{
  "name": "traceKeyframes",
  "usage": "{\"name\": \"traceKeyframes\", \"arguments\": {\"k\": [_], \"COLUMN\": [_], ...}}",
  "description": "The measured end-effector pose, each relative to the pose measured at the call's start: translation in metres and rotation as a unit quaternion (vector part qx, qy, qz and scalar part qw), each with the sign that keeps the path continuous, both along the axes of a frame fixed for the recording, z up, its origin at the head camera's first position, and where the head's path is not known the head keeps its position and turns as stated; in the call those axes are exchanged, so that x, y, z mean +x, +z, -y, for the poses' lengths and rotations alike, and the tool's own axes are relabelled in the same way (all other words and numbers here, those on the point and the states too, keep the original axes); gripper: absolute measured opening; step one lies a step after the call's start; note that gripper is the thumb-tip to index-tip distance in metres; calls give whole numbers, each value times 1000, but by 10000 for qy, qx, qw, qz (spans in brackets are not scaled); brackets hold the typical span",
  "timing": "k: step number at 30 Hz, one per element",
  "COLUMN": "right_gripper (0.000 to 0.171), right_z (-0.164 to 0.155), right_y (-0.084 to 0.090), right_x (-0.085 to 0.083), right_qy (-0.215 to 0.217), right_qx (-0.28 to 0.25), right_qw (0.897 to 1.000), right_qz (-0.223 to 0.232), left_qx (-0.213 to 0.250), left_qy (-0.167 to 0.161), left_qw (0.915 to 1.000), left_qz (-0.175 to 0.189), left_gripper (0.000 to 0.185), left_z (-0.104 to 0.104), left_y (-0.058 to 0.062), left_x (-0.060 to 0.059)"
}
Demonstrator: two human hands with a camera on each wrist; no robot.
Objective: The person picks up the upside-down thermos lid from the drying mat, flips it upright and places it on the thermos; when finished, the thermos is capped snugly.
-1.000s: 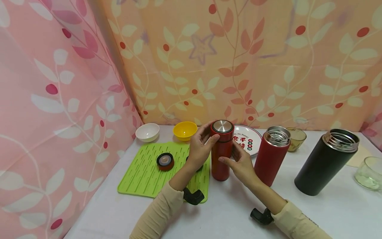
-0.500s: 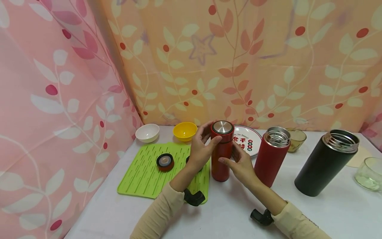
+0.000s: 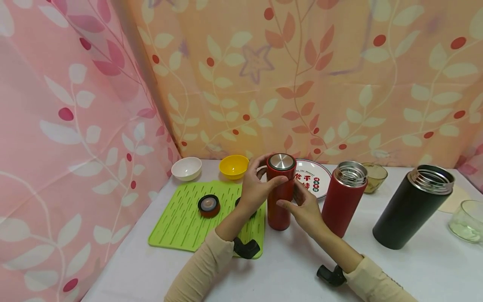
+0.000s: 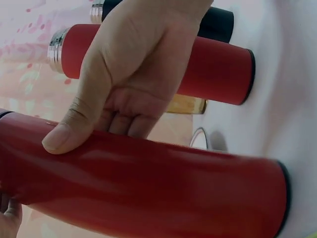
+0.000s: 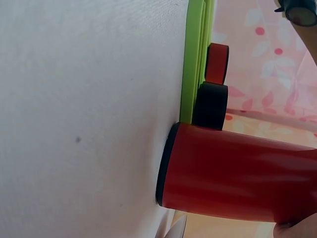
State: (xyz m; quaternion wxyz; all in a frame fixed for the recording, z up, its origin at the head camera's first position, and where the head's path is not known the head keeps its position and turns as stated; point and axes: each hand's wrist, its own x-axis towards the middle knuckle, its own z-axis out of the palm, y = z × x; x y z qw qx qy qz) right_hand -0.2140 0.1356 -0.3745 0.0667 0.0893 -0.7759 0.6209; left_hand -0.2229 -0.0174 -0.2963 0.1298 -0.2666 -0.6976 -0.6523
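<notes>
The capped red flask stands upright on the table between both hands, the left hand curled round its lid end and the right hand gripping its body just below.

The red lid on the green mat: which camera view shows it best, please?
The head view shows the red lid whole, lying on the green mat, top face visible. The right wrist view shows it only edge-on behind a black lid. The left wrist view misses it.
</notes>
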Motion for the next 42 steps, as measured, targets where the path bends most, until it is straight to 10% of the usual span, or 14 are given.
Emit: {"name": "traceKeyframes", "arguments": {"k": [11, 19, 28, 35, 42], "right_gripper": [78, 79, 78, 81, 80], "right_z": [-2, -2, -3, -3, -2], "right_y": [1, 1, 1, 0, 1], "right_x": [-2, -3, -3, -3, -2], "right_qy": [20, -49, -14, -78, -77], "right_qx": [-36, 49, -28, 14, -19], "right_qw": [9999, 10000, 10000, 9999, 9999], "right_qz": [-115, -1, -40, 147, 120], "left_qx": [149, 192, -58, -18, 123], "left_qy": [-757, -202, -624, -226, -197], "left_qw": [9967, 9995, 9980, 9997, 9997], "left_qz": [-241, -139, -127, -122, -1], "left_gripper": [61, 66, 53, 77, 62], "left_z": [8, -1, 8, 2, 1], "left_y": [-21, -19, -3, 0, -4], "left_x": [-20, -22, -5, -1, -4]}}
